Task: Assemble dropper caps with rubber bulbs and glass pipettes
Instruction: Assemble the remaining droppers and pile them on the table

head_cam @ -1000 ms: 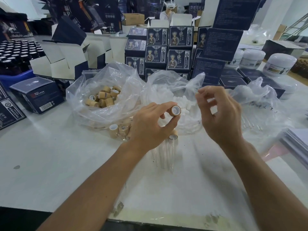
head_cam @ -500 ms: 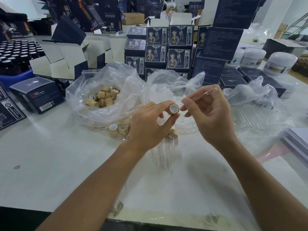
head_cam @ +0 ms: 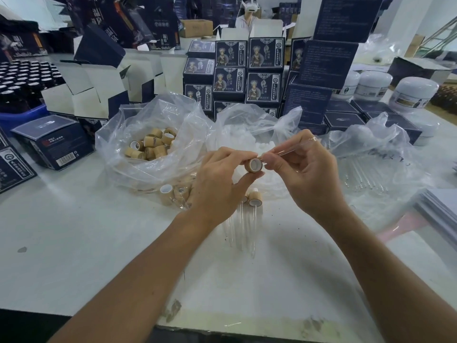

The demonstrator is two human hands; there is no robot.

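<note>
a cap (head_cam: 254, 165) is pinched between the thumb and fingers of the left hand (head_cam: 220, 180), its white-lined open end turned toward the camera. a pipette (head_cam: 294, 146) is pinched in the fingers of the right hand (head_cam: 305, 173) and is held slanted, its upper end past the right knuckles and its lower end meeting the cap's rim; whether the tip is inside the cap cannot be told. both hands are raised over the table (head_cam: 74, 243), close together, with their fingertips almost touching around the cap. just below the hands, finished droppers (head_cam: 253, 206) are laid on the table, caps toward the hands and glass tubes pointing at the camera. beyond the left hand, a clear bag (head_cam: 148, 115) holding loose caps (head_cam: 152, 143) is seen, and a few more caps (head_cam: 166, 193) lie at its near edge, beside the left wrist. behind the hands, a second bag of white bulbs (head_cam: 237, 144) is spread open. to the right of the right hand, spare pipettes (head_cam: 363, 174) are laid under clear plastic. stacked dark boxes (head_cam: 247, 70) are ranged farther back.
</note>
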